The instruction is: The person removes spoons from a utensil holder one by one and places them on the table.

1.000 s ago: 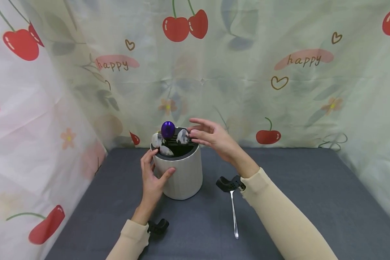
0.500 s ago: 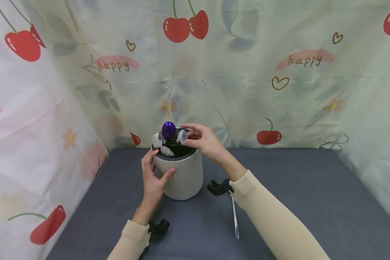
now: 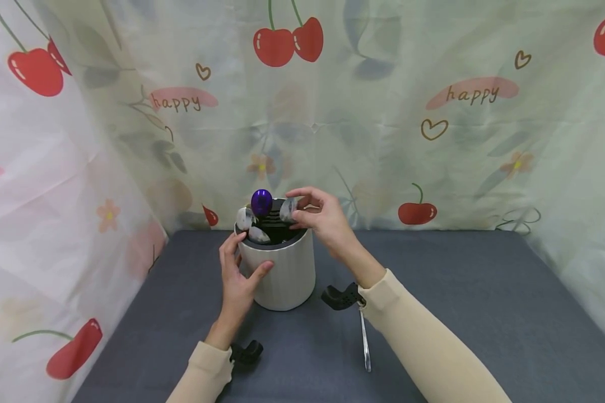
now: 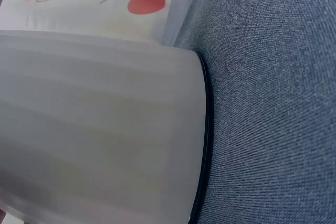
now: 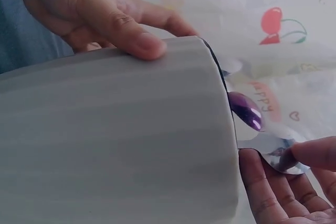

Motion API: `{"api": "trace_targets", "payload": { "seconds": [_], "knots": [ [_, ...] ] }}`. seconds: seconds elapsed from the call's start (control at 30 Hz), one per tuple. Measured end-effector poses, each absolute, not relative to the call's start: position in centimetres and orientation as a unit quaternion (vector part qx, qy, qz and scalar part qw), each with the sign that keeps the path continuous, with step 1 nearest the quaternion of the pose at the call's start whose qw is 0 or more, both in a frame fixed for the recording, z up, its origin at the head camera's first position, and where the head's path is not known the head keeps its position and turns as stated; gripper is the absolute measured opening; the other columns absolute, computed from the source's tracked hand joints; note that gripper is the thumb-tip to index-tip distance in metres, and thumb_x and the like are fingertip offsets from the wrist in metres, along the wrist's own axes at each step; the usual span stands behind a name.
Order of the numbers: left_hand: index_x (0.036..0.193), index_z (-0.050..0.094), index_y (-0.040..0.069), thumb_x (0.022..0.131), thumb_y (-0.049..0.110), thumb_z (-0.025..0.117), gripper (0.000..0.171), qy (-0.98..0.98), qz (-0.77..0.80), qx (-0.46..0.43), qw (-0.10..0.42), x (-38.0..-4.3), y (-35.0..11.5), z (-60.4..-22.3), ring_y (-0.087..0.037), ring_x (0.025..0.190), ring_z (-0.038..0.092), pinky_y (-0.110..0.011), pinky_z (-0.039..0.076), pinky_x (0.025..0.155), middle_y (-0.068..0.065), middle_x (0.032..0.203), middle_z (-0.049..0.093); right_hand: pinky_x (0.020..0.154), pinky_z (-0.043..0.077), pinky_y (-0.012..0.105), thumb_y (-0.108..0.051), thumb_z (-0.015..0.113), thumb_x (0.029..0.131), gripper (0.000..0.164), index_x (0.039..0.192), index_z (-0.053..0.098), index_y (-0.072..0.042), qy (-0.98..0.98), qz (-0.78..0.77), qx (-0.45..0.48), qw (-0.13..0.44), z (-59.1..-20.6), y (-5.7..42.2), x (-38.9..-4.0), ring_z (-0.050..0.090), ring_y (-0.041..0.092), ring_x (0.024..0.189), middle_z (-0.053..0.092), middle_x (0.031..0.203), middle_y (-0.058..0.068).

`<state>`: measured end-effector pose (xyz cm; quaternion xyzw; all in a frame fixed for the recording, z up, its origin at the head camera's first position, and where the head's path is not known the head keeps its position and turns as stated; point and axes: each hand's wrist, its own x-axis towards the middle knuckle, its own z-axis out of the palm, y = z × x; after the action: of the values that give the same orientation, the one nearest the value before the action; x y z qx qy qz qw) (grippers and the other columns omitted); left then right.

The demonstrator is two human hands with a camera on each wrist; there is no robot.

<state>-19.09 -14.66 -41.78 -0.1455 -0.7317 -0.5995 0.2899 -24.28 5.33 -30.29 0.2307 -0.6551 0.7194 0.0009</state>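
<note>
A ribbed white utensil holder [image 3: 284, 274] with a dark rim stands upright on the table. My left hand [image 3: 236, 280] grips its left side, thumb on the front wall and fingertips at the rim. My right hand [image 3: 322, 218] pinches the bowl of a silver spoon [image 3: 286, 210] at the holder's right rim. In the right wrist view the thumb presses one face of that spoon [image 5: 281, 162], with fingers behind it. A purple spoon [image 3: 261, 202] and two more silver spoons, one left [image 3: 245, 217] and one in front [image 3: 259, 235], stick out of the holder. Their handles are hidden inside.
A thin silver utensil [image 3: 366, 347] lies on the dark grey tablecloth [image 3: 433, 268] under my right wrist, its far end hidden by the black wrist mount [image 3: 340, 296]. A cherry-print curtain [image 3: 373, 140] hangs behind the table and at the sides.
My right hand has come left to the holder's rim and taken hold of the right-hand silver spoon, whose bowl has turned and shifted slightly right. My left hand has kept its place.
</note>
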Motion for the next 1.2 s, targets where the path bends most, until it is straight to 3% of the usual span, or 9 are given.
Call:
{"api": "trace_targets", "payload": {
  "seconds": [0.2, 0.57, 0.8, 1.2],
  "knots": [
    [0.148, 0.041, 0.000, 0.092, 0.014, 0.082, 0.071, -0.728, -0.594, -0.156, 0.304, -19.1, -14.7, -41.6, -0.036, 0.150, 0.021, -0.074, 0.024, 0.114, -0.027, 0.154, 0.029, 0.083, 0.062, 0.047, 0.014, 0.061, 0.096, 0.037, 0.132, 0.059, 0.009, -0.632, 0.745, 0.216, 0.010, -29.9, 6.3, -24.2, 0.068, 0.020, 0.083, 0.060, 0.095, 0.012],
    [0.149, 0.041, 0.003, 0.093, 0.025, 0.081, 0.072, -0.726, -0.598, -0.154, 0.302, -19.0, -14.6, -41.7, -0.032, 0.150, 0.021, -0.074, 0.023, 0.115, -0.023, 0.154, 0.030, 0.081, 0.063, 0.045, 0.016, 0.063, 0.094, 0.039, 0.132, 0.059, 0.008, -0.587, 0.784, 0.199, 0.042, -28.7, 8.7, -24.1, 0.067, 0.020, 0.083, 0.061, 0.093, 0.006],
    [0.149, 0.040, 0.002, 0.092, 0.018, 0.083, 0.073, -0.728, -0.598, -0.152, 0.299, -19.2, -14.7, -41.8, -0.033, 0.150, 0.022, -0.073, 0.023, 0.116, -0.025, 0.155, 0.029, 0.082, 0.063, 0.043, 0.015, 0.063, 0.094, 0.036, 0.123, 0.066, -0.007, -0.559, 0.805, 0.188, 0.064, -28.3, 10.3, -24.1, 0.065, 0.020, 0.086, 0.060, 0.094, 0.005],
    [0.149, 0.040, 0.003, 0.092, 0.019, 0.082, 0.073, -0.730, -0.598, -0.150, 0.296, -19.1, -14.6, -41.8, -0.033, 0.151, 0.020, -0.073, 0.022, 0.116, -0.024, 0.155, 0.029, 0.081, 0.063, 0.045, 0.011, 0.063, 0.098, 0.035, 0.131, 0.060, 0.001, -0.520, 0.833, 0.166, 0.093, -27.5, 13.4, -23.6, 0.063, 0.021, 0.087, 0.058, 0.097, 0.007]
  ]
}}
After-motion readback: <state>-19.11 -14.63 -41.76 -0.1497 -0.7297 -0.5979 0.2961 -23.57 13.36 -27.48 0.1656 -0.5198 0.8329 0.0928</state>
